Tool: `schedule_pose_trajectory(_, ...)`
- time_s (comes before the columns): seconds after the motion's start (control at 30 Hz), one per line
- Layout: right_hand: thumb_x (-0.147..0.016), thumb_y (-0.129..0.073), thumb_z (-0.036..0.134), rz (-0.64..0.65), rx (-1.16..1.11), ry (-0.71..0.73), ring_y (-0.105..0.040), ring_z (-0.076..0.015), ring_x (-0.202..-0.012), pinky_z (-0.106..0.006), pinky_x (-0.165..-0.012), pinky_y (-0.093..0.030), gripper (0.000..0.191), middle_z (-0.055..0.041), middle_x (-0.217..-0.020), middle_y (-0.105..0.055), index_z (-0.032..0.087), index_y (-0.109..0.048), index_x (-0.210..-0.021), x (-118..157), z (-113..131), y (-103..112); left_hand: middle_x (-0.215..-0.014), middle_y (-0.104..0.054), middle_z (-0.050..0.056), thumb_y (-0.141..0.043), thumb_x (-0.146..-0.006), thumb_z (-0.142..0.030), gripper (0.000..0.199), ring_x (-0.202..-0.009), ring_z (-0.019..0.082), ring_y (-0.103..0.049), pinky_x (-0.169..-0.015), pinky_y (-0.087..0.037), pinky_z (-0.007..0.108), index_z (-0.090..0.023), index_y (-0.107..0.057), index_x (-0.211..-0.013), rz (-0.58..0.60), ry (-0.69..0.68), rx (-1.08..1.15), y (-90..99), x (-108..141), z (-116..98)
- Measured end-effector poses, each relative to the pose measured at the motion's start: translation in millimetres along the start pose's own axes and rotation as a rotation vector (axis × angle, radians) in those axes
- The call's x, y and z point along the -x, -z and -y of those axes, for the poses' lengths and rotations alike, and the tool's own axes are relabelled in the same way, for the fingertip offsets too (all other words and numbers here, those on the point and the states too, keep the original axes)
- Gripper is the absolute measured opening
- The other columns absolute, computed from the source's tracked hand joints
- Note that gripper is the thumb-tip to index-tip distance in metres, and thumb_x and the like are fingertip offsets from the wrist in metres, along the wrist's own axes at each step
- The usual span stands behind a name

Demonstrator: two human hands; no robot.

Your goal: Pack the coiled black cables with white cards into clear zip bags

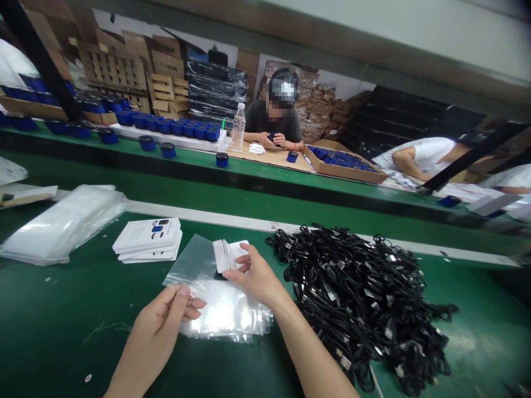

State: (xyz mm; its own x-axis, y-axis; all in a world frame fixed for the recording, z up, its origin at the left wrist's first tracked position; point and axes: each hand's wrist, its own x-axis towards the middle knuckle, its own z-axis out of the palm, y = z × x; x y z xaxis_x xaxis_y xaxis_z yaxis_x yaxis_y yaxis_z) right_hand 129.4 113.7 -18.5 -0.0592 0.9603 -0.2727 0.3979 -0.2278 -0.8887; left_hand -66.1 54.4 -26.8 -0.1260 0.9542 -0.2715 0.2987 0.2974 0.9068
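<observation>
My left hand (165,315) pinches the edge of a clear plastic bag (193,261), which lies on a pile of similar bags (226,312). My right hand (254,275) grips a small bundle of white paper cards (226,255) just above the bags. To the right of that hand lies a large tangled heap of black cables (357,304) with metal connectors. A stack of printed white cards (147,240) sits left of the bags, out of reach of my fingers.
A bundle of plastic bags (58,224) lies at the left of the green bench (74,342). Beyond a white-edged divider, a seated person (271,116) works at a green belt (265,171) with blue-lidded jars (166,128). Another person (423,160) leans in at the right.
</observation>
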Motion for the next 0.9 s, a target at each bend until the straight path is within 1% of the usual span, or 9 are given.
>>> schedule_pose_trajectory(0.17, -0.071, -0.072, 0.027, 0.013, -0.095, 0.018, -0.067, -0.0192, -0.081, -0.027, -0.068, -0.052, 0.040, -0.0113, -0.096, -0.070, 0.009, -0.065, -0.106, -3, -6, 8, -0.077, -0.075, 0.004, -0.050, -0.075, -0.068, 0.049, -0.069, 0.020, -0.069, -0.072, -0.055, 0.032, -0.021, -0.062, -0.078, -0.015, -0.002, 0.023, 1.7, -1, 0)
schedule_pose_trajectory(0.23, -0.077, -0.065, 0.025, -0.023, -0.099, 0.050, -0.067, -0.0188, -0.074, -0.027, -0.065, -0.052, 0.019, -0.0074, -0.082, -0.072, 0.011, -0.070, -0.089, 0, -5, 10, -0.078, -0.075, 0.004, -0.052, -0.074, -0.068, 0.049, -0.067, 0.019, -0.069, -0.069, -0.057, 0.031, -0.020, -0.062, -0.078, -0.022, -0.004, 0.043, 1.4, -3, 0)
schedule_pose_trajectory(0.27, -0.080, -0.060, 0.024, -0.063, -0.091, 0.070, -0.067, -0.0187, -0.071, -0.027, -0.064, -0.051, 0.016, -0.0060, -0.076, -0.071, 0.012, -0.070, -0.082, 3, -4, 10, -0.079, -0.076, 0.005, -0.053, -0.073, -0.068, 0.049, -0.067, 0.019, -0.069, -0.068, -0.057, 0.031, -0.020, -0.061, -0.078, -0.027, -0.005, 0.055, 1.0, -4, -1)
schedule_pose_trajectory(0.37, -0.085, -0.049, 0.026, -0.251, -0.031, 0.144, -0.064, -0.0200, -0.070, -0.030, -0.066, -0.046, 0.024, -0.0051, -0.072, -0.069, 0.015, -0.066, -0.074, 16, 1, 9, -0.080, -0.076, 0.005, -0.053, -0.074, -0.067, 0.047, -0.067, 0.019, -0.070, -0.066, -0.059, 0.030, -0.020, -0.060, -0.080, -0.051, -0.011, 0.093, -0.7, -6, -5)
schedule_pose_trajectory(0.43, -0.085, -0.050, 0.030, -0.369, 0.034, 0.198, -0.061, -0.0218, -0.075, -0.032, -0.071, -0.042, 0.023, -0.0051, -0.075, -0.068, 0.017, -0.064, -0.072, 25, 3, 8, -0.079, -0.076, 0.004, -0.053, -0.076, -0.065, 0.045, -0.066, 0.018, -0.070, -0.066, -0.059, 0.029, -0.020, -0.060, -0.080, -0.065, -0.019, 0.110, -1.9, -6, -8)
schedule_pose_trajectory(0.53, -0.083, -0.054, 0.031, -0.459, 0.111, 0.263, -0.058, -0.0211, -0.073, -0.030, -0.069, -0.038, 0.022, -0.0035, -0.072, -0.064, 0.019, -0.061, -0.066, 34, 6, 5, -0.078, -0.076, 0.004, -0.053, -0.077, -0.063, 0.043, -0.065, 0.018, -0.070, -0.065, -0.059, 0.029, -0.020, -0.059, -0.079, -0.068, -0.029, 0.124, -2.9, -6, -10)
schedule_pose_trajectory(0.7, -0.083, -0.055, 0.029, -0.464, 0.170, 0.303, -0.056, -0.0193, -0.070, -0.027, -0.065, -0.036, 0.021, -0.0029, -0.070, -0.061, 0.019, -0.060, -0.064, 31, 7, 2, -0.079, -0.077, 0.005, -0.055, -0.077, -0.061, 0.042, -0.067, 0.018, -0.070, -0.065, -0.059, 0.029, -0.020, -0.060, -0.080, -0.046, -0.028, 0.130, -2.1, -7, -8)
schedule_pose_trajectory(0.77, -0.082, -0.056, 0.027, -0.408, 0.188, 0.296, -0.055, -0.0186, -0.066, -0.027, -0.062, -0.035, 0.020, -0.0022, -0.068, -0.062, 0.019, -0.062, -0.065, 28, 6, 1, -0.079, -0.077, 0.005, -0.055, -0.077, -0.061, 0.042, -0.066, 0.018, -0.070, -0.065, -0.059, 0.029, -0.019, -0.060, -0.079, -0.039, -0.029, 0.132, -1.9, -7, -7)
schedule_pose_trajectory(0.9, -0.082, -0.054, 0.025, -0.296, 0.162, 0.251, -0.050, -0.0148, -0.049, -0.024, -0.050, -0.032, 0.026, 0.0018, -0.050, -0.056, 0.019, -0.059, -0.056, 18, 1, 4, -0.079, -0.077, 0.006, -0.055, -0.077, -0.060, 0.042, -0.066, 0.019, -0.070, -0.065, -0.059, 0.030, -0.019, -0.061, -0.080, -0.031, -0.030, 0.137, -1.4, -6, -6)
